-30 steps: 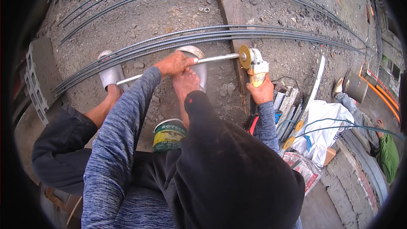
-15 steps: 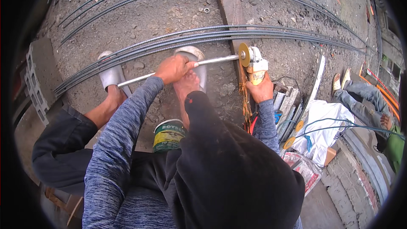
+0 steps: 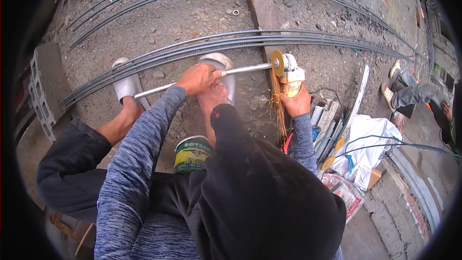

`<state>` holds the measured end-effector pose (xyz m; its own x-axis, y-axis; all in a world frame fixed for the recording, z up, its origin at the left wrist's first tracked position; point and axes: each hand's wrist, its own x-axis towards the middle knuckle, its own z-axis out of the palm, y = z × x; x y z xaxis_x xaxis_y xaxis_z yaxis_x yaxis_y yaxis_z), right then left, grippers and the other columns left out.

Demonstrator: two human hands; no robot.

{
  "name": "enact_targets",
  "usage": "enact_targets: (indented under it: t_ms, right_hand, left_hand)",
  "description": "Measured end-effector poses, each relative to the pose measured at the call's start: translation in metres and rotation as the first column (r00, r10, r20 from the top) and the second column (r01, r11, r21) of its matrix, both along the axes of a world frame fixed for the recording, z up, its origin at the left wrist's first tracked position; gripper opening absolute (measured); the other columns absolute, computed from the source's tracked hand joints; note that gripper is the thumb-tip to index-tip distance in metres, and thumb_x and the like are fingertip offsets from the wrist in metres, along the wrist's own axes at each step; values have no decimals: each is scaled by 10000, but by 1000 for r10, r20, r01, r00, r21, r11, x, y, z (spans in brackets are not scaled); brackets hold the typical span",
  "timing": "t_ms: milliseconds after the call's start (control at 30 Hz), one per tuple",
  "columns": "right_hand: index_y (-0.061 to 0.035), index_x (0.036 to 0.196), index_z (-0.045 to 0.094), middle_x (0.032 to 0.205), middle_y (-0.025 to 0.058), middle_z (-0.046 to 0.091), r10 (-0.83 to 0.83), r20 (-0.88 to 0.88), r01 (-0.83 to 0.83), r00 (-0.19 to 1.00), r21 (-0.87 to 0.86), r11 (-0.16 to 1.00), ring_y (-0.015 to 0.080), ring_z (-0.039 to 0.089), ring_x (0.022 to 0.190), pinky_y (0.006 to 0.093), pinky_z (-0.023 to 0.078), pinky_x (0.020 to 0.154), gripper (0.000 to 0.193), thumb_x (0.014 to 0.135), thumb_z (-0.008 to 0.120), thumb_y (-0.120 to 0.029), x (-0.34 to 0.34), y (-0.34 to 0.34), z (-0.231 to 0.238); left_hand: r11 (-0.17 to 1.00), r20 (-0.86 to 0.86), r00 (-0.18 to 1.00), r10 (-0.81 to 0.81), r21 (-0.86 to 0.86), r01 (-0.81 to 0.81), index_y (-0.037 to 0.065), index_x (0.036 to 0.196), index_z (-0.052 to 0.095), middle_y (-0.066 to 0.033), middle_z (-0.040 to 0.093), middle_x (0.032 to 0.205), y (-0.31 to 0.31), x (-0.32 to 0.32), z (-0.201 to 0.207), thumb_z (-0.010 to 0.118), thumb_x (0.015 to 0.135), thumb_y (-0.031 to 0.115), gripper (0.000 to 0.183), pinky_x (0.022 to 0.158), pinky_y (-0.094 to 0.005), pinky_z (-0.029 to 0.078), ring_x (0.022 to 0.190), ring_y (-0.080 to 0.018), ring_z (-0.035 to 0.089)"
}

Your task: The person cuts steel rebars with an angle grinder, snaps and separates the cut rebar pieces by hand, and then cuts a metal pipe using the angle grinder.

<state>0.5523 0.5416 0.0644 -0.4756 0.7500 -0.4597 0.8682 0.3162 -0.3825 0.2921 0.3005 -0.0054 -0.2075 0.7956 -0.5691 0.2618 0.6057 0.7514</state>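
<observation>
My left hand [image 3: 198, 79] is closed around a thin metal rod [image 3: 249, 69], which lies across my feet from the left sandal to the grinder. In my right hand [image 3: 297, 101] is a yellow angle grinder [image 3: 292, 81], gripped by its body. The tan grinder disc [image 3: 278, 62] touches the rod's right end, and orange sparks [image 3: 277, 108] spray down from it toward my right forearm. My left light-coloured sandal [image 3: 127, 83] and right sandal [image 3: 216, 61] rest on the ground, one either side of my left hand.
Long rebars [image 3: 192, 48] arc across the ground beyond my feet, over a wooden plank [image 3: 263, 9]. A hollow block [image 3: 48, 82] stands left; a green-yellow bucket [image 3: 191, 154] sits between my legs. Right are a white sack [image 3: 363, 142], spare discs [image 3: 328, 162] and another person's legs [image 3: 414, 96].
The person at the right has shifted their legs and feet. Both my hands, the rod and the grinder stay nearly in place while sparks keep streaming.
</observation>
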Motion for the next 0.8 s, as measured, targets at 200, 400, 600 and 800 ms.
enact_targets:
  t_ms: [200,400,600,800]
  right_hand:
    - [-1,1106,609,970,240,729,5,18,-5,1000,-4,1000,418,720,901,475,561,813,540,671,800,-257,6,0,0]
    - [-2,1103,609,976,239,728,24,11,-24,1000,25,999,418,719,914,473,562,821,541,671,804,-263,7,-2,-1]
    - [-3,1117,611,990,241,730,12,2,-12,1000,1,1000,419,718,938,471,564,832,550,675,806,-265,12,-1,-2]
    - [0,1129,609,1003,249,729,7,36,-7,999,-2,1000,425,714,953,477,563,833,555,679,801,-262,9,-1,-3]
  left_hand:
    - [999,75,997,-18,-37,21,-32,856,711,-215,689,775,0,-4,-17,503,1033,578,668,738,-465,513,754,-362,674]
    - [995,246,969,36,-99,-12,-28,837,715,-124,697,749,2,-11,-33,551,996,637,703,701,-396,523,710,-224,658]
    - [980,356,931,81,-196,-11,11,842,710,-55,636,701,12,-20,-21,594,968,662,674,606,-340,494,672,-160,593]
    - [957,445,888,114,-289,22,4,878,704,-26,579,689,15,-27,-19,618,972,631,640,552,-313,452,629,-134,535]
